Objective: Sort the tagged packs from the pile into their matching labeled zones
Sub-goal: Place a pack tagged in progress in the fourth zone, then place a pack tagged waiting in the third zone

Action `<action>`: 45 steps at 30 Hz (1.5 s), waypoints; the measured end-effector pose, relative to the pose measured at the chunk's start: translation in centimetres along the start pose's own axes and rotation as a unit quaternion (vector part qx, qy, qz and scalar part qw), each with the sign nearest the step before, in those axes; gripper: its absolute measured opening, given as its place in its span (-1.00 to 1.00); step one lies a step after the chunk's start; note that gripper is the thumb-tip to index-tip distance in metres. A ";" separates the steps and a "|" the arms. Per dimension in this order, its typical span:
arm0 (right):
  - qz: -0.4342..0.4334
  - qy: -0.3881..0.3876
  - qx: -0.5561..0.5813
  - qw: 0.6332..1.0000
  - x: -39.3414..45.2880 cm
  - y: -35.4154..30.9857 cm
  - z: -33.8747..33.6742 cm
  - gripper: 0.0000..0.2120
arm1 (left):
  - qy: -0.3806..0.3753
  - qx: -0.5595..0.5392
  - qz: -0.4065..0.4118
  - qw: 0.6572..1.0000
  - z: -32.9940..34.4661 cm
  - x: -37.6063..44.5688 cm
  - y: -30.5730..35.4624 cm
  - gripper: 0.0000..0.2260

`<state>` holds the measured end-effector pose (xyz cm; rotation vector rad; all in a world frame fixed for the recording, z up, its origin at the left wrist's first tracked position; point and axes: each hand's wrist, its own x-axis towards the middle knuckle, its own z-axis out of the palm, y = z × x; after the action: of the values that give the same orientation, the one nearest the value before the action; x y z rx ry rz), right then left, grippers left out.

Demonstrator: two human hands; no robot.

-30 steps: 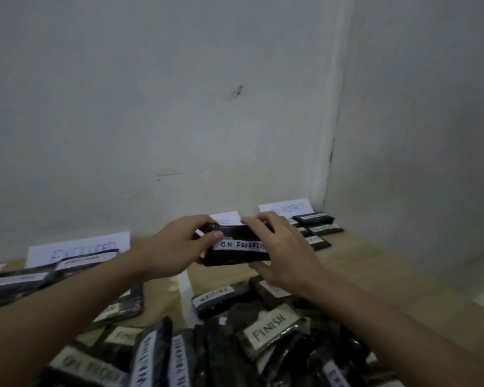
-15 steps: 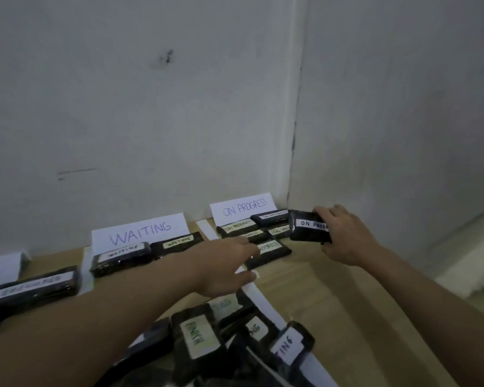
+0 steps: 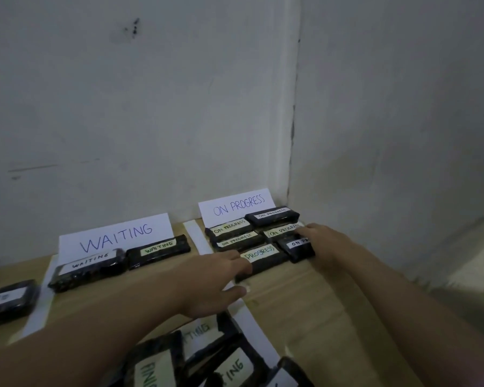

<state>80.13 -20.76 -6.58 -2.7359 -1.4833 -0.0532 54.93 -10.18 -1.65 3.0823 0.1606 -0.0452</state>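
Right hand: my right hand (image 3: pixel 326 244) grasps a black pack (image 3: pixel 298 246) tagged "ON P…", fingers curled over its far end; the pack lies on the desk in the far right corner zone
Left hand: my left hand (image 3: pixel 213 283) hangs relaxed, fingers extended and holding nothing, fingertips at the near left end of the green-tagged PROGRESS pack (image 3: pixel 263 259); I cannot tell if they touch it
On progress zone: the held pack is just beside four other tagged packs, below the ON PROGRESS card (image 3: pixel 236 205) leaning on the wall
Waiting zone: two packs below the WAITING card (image 3: pixel 115 237), left of a white tape strip (image 3: pixel 197 237)
Pile: unsorted packs (image 3: pixel 207 361) at the desk's near edge
Desk: wooden desk (image 3: pixel 305 303), one more pack (image 3: pixel 7 301) at the left edge
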 end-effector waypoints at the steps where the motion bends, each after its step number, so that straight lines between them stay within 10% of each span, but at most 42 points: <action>1: -0.002 -0.012 0.008 1.000 -0.1 0.0 0.0 -0.41 | 0.001 -0.003 -0.002 1.000 0.0 0.0 0.0 -0.67; 9: -0.141 0.090 0.157 0.973 -5.6 -5.8 -3.4 -0.50 | 0.026 -0.060 -0.034 0.997 -1.1 -3.0 -1.0 -0.72; 13: -0.243 -0.006 0.237 0.941 -9.2 -11.8 -4.0 -0.69 | 0.022 -0.050 -0.076 0.996 -1.0 -6.6 -2.1 -0.75; 21: -0.197 -0.159 0.178 0.951 -10.1 -15.9 -2.8 -0.38 | 0.030 -0.048 -0.138 0.989 -0.4 -12.5 -2.6 -0.76; 31: -0.173 0.089 0.147 0.970 -11.1 -14.6 -9.1 -0.62 | 0.120 -0.208 -0.167 0.956 -1.6 -14.2 -2.0 -0.75; 37: -0.122 0.069 0.454 0.880 -12.6 -14.2 -12.3 -0.59 | 0.204 -0.441 -0.186 0.854 -3.3 -14.7 -1.1 -0.76; 45: -0.168 0.042 0.490 0.854 -12.6 -18.7 -13.7 -0.58 | 0.293 -0.557 -0.176 0.757 -6.8 -17.0 -2.0 -0.78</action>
<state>57.33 -21.68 6.73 -1.6315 -1.3853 0.4417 37.97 -9.58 5.62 1.7355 0.5445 0.7207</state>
